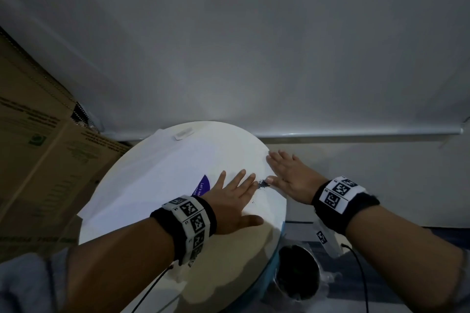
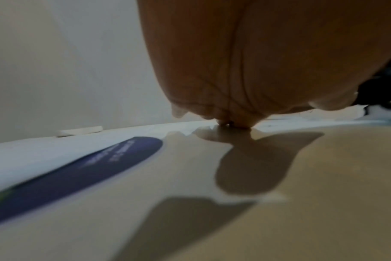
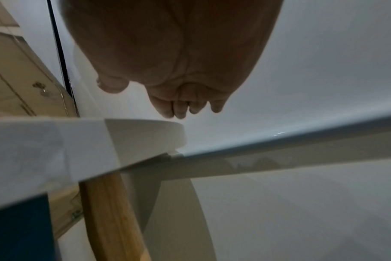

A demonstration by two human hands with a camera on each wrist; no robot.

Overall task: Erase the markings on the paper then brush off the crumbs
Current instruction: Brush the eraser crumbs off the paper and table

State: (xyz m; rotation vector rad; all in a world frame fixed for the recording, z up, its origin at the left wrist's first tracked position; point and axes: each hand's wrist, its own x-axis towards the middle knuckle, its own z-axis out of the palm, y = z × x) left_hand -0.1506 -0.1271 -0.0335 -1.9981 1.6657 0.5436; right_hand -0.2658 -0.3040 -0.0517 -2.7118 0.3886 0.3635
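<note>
Two hands work at the right-hand rim of the round white table (image 1: 132, 201). The left hand (image 1: 230, 201) lies flat on the paper (image 1: 157, 175) with fingers straight and spread, holding nothing. The right hand (image 1: 288, 178) is also flat and empty, fingers extended, its thumb just beside a dark cluster of eraser crumbs (image 1: 262, 184) at the sheet's right edge. A few smaller specks lie nearer the person. The eraser (image 1: 183, 133) rests at the far side of the table, well apart from both hands.

Risks from this position:
- The crumbs are dark. Pressing on them during the sweep would likely smear graphite back onto the cleaned sheet.
- The paper is loose. If the left hand lifts, a sweep may drag or crease it.
- The right hand overhangs the rim, so crumbs will probably fall to the floor beside the table. Whether they land in the dark bin (image 1: 297, 272) below cannot be told.
</note>
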